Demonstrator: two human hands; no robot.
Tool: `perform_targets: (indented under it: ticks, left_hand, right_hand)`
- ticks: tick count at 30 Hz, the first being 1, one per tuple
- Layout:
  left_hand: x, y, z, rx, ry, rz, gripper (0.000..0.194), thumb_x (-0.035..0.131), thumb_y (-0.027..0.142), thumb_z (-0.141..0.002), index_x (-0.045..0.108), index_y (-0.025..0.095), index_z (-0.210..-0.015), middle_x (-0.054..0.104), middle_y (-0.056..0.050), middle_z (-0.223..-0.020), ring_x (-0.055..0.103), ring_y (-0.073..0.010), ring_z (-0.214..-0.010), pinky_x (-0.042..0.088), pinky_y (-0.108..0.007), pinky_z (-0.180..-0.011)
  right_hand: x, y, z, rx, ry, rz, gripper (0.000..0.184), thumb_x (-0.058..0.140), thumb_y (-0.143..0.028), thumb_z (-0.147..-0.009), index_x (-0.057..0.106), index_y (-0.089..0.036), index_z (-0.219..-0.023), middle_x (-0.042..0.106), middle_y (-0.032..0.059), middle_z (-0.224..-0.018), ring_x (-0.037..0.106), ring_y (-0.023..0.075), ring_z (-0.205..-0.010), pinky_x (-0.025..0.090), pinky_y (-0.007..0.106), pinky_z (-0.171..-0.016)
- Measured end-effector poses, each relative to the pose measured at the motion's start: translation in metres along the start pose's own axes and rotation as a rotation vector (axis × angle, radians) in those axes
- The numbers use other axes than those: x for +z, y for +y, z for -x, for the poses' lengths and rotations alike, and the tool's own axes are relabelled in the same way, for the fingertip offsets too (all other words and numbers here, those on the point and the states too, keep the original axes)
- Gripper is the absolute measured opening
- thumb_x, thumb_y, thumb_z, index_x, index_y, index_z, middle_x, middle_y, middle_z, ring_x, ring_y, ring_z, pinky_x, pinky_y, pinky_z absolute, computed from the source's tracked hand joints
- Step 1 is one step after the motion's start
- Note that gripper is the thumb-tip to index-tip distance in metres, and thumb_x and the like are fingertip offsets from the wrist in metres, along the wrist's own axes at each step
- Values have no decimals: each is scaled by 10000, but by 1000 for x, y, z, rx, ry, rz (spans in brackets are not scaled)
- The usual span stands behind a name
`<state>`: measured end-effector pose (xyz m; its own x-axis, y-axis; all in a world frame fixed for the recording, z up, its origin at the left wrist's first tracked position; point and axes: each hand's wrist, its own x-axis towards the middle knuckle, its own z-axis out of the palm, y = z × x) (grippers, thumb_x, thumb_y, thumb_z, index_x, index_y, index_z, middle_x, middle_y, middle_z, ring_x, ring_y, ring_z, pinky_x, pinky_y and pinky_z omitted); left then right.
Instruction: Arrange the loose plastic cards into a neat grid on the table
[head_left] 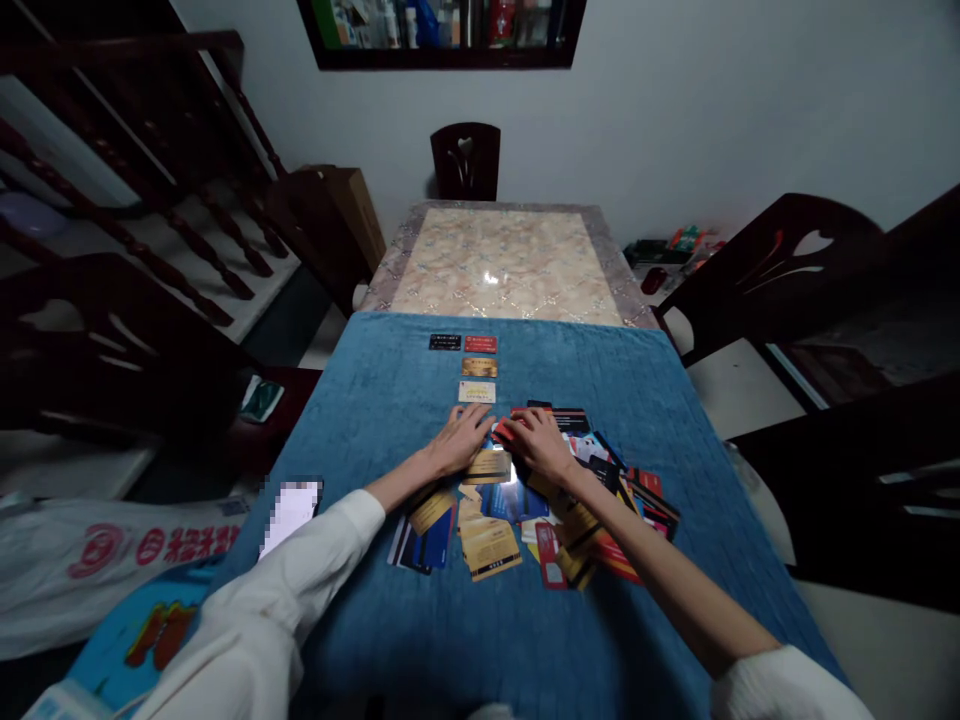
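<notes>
A loose heap of plastic cards (555,510) in gold, blue, red and black lies on a blue cloth (375,400). My left hand (459,440) rests flat on the heap's far edge, fingers stretched out. My right hand (534,440) sits beside it with its fingers curled on a red card (504,430). Beyond the hands, separate cards lie laid out: a cream card (477,392), a gold card (479,367), a red card (480,344) and a black card (445,342).
The blue cloth covers the near half of a marble-topped table (502,260). Dark wooden chairs stand at the far end (465,160), at the right (780,270) and at the left (112,350). A phone (262,400) lies on the left chair seat. Printed bags (97,560) sit at lower left.
</notes>
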<state>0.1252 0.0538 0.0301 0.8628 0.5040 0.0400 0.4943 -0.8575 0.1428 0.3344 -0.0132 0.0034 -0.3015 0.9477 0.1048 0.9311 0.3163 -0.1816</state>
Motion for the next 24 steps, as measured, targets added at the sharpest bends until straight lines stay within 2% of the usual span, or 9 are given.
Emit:
perform_targets:
  ticks: [6, 12, 21, 24]
  left_hand:
    - [-1, 21, 35, 1, -37, -6, 387, 413, 176, -947, 472, 161, -1330, 454, -169, -1422, 382, -301, -1319, 338, -481, -1027]
    - [-2, 32, 68, -49, -47, 40, 377, 423, 164, -937, 476, 153, -1310, 468, -170, -1397, 388, -296, -1305, 343, -476, -1028]
    - [17, 32, 128, -180, -43, 66, 401, 481, 232, -937, 472, 153, -1330, 449, -174, -1402, 374, -315, -1313, 327, -498, -1044]
    - [20, 34, 147, -224, -36, 80, 496, 552, 293, -903, 438, 159, -1366, 453, -164, -1382, 381, -313, -1290, 317, -485, -1049]
  right_hand:
    - [0, -13, 29, -59, 28, -42, 347, 475, -261, -945, 594, -212, -1266, 584, 128, -1244, 431, 291, -1110, 372, 404, -873]
    - [2, -40, 43, -170, 30, -121, 353, 528, -286, -926, 586, -212, -1266, 577, 127, -1257, 407, 300, -1169, 365, 445, -947]
    - [15, -80, 39, -253, 5, -227, 350, 514, -301, -940, 590, -223, -1273, 590, 117, -1257, 411, 292, -1163, 352, 464, -967]
    - [22, -93, 32, -276, -5, -253, 356, 515, -269, -933, 588, -221, -1278, 588, 112, -1272, 410, 291, -1169, 353, 461, -965]
